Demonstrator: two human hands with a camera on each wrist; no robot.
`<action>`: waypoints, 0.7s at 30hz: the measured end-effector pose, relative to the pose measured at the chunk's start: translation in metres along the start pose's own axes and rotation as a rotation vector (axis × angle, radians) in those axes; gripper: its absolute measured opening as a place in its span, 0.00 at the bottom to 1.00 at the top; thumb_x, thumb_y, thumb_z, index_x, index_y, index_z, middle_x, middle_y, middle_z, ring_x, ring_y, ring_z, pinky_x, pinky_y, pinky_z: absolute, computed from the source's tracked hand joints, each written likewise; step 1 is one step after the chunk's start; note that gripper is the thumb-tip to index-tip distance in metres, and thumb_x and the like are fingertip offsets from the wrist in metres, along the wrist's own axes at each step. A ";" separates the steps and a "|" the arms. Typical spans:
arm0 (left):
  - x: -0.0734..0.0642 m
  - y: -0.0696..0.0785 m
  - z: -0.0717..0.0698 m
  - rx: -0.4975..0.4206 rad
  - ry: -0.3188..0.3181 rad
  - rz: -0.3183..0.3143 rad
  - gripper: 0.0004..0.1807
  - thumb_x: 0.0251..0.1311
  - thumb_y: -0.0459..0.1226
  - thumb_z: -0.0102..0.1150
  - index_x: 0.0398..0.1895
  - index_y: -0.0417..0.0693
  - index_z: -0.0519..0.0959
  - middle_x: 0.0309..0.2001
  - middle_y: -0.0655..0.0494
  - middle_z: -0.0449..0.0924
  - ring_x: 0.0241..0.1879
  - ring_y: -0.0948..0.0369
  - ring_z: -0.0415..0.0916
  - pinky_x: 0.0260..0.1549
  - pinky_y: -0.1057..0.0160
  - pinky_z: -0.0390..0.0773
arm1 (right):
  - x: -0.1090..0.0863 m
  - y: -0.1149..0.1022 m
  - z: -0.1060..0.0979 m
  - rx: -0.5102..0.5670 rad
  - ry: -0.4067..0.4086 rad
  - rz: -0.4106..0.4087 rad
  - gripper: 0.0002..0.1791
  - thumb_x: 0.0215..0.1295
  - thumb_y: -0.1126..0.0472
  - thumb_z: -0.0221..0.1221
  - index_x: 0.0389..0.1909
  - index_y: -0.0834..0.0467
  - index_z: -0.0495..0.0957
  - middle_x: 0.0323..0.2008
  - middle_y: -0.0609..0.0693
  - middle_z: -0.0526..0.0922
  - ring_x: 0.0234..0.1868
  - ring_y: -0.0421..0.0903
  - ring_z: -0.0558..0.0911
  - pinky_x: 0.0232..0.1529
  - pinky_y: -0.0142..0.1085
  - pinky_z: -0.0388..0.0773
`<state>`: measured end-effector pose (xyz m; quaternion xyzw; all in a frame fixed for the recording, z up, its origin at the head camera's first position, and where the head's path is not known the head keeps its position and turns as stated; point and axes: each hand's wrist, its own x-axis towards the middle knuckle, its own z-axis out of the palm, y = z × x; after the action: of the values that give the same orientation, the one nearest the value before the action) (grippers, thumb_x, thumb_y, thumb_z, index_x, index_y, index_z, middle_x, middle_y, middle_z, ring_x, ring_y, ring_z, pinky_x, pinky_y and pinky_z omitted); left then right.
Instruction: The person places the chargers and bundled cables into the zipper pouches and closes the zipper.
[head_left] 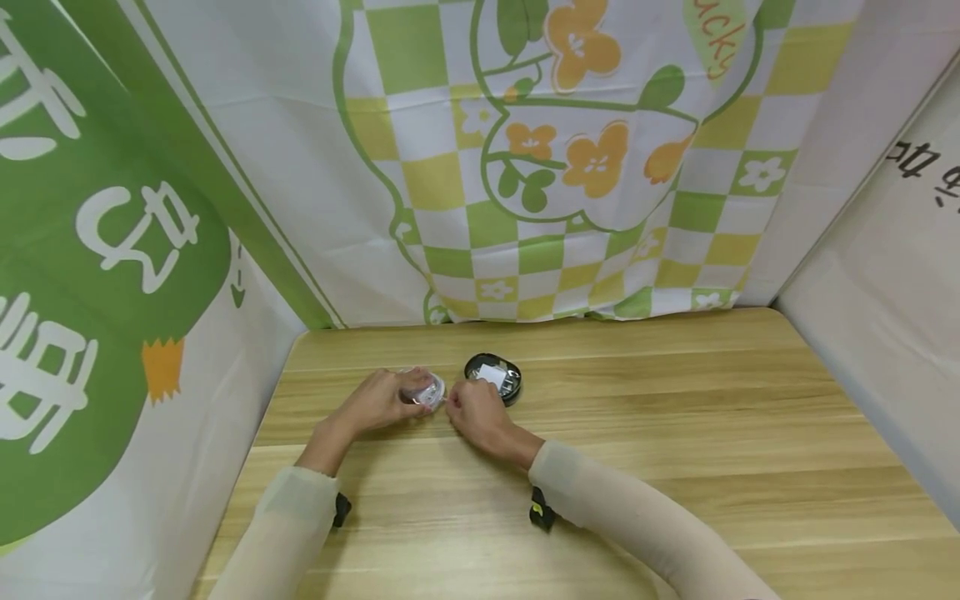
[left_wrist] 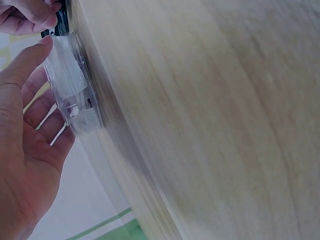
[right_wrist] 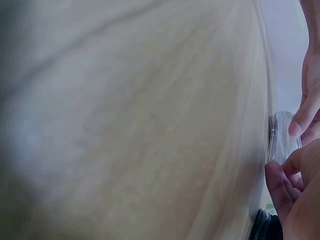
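My left hand (head_left: 382,400) grips a clear rounded plastic case (head_left: 432,392) from its left side, thumb on one face and fingers on the other. In the left wrist view, whitish contents show through the case (left_wrist: 72,82); what they are I cannot tell. My right hand (head_left: 483,417) has curled fingers and pinches a small pale piece at the case's right edge. Its kind is too small to make out. Just behind the right hand lies a black oval case (head_left: 512,382) with a white patch on top, partly covered by that hand.
The wooden table (head_left: 675,417) runs beneath both hands. A printed cloth (head_left: 555,267) hangs at its back edge, with fabric walls at left (head_left: 262,308) and right (head_left: 885,267). Dark straps (head_left: 542,510) show by the wrists.
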<state>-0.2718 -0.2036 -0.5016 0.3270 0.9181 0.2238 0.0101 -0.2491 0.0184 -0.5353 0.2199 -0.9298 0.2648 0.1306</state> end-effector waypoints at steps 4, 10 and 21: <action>0.000 -0.001 0.001 0.000 0.003 0.007 0.31 0.60 0.42 0.78 0.64 0.38 0.81 0.66 0.35 0.77 0.61 0.39 0.81 0.58 0.43 0.82 | 0.002 -0.001 -0.001 -0.017 0.007 0.005 0.09 0.62 0.66 0.65 0.22 0.54 0.87 0.23 0.47 0.87 0.26 0.47 0.86 0.32 0.42 0.85; 0.001 -0.004 0.001 -0.029 -0.012 0.014 0.30 0.59 0.40 0.78 0.63 0.37 0.82 0.66 0.36 0.77 0.66 0.40 0.77 0.64 0.41 0.77 | 0.004 -0.001 -0.001 -0.039 0.024 0.004 0.10 0.61 0.67 0.65 0.21 0.54 0.85 0.22 0.48 0.86 0.25 0.49 0.86 0.30 0.44 0.85; 0.001 0.001 0.000 -0.044 -0.030 -0.019 0.27 0.63 0.40 0.75 0.64 0.40 0.84 0.68 0.41 0.79 0.63 0.44 0.81 0.62 0.45 0.80 | 0.003 0.001 0.003 -0.005 -0.023 0.001 0.07 0.61 0.67 0.67 0.24 0.54 0.86 0.24 0.46 0.86 0.27 0.46 0.87 0.31 0.40 0.85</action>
<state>-0.2724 -0.2025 -0.5008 0.3211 0.9158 0.2389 0.0332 -0.2526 0.0165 -0.5373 0.2223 -0.9320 0.2600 0.1203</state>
